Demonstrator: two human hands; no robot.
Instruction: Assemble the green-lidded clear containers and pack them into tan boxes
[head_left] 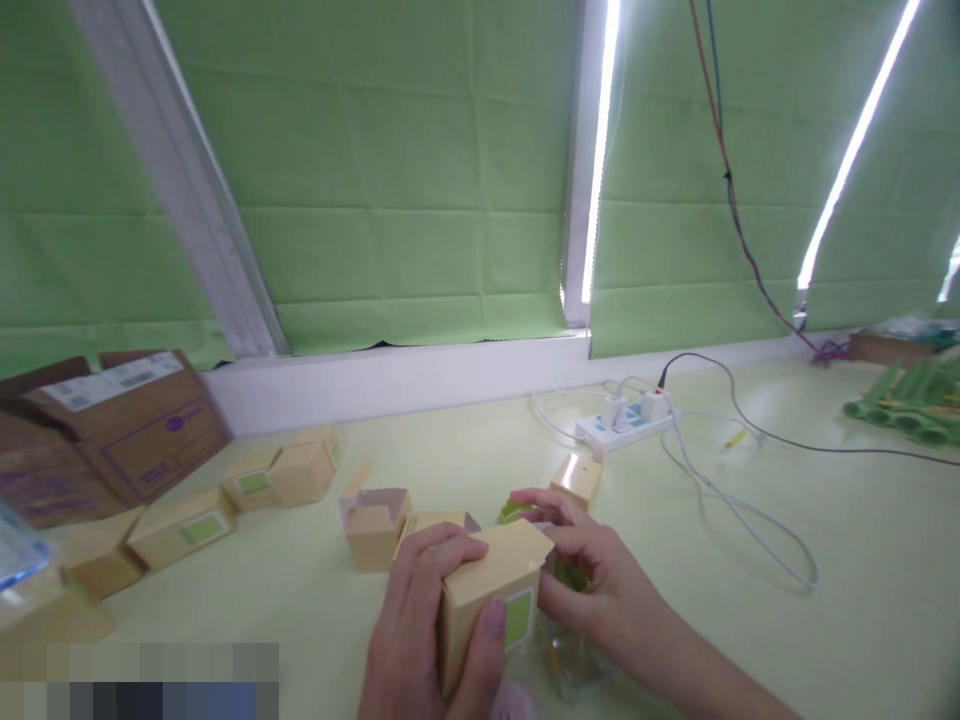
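Near table edge: left hand [420,620] wrapped round small box [487,600]; right hand [592,580] fingers pinching its flap.

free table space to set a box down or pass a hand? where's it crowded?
Bare table right of the right hand, past the white cable loop. Another bare strip lies between the power strip and the small boxes. Crowded: the box held by the left hand, the open box, and left by the cardboard carton.

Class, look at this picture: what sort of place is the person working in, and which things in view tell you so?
Probably a small packing workstation by a window. Many small tan cartons lie on the table, a shipping box stands at the left, and green blinds cover the window.
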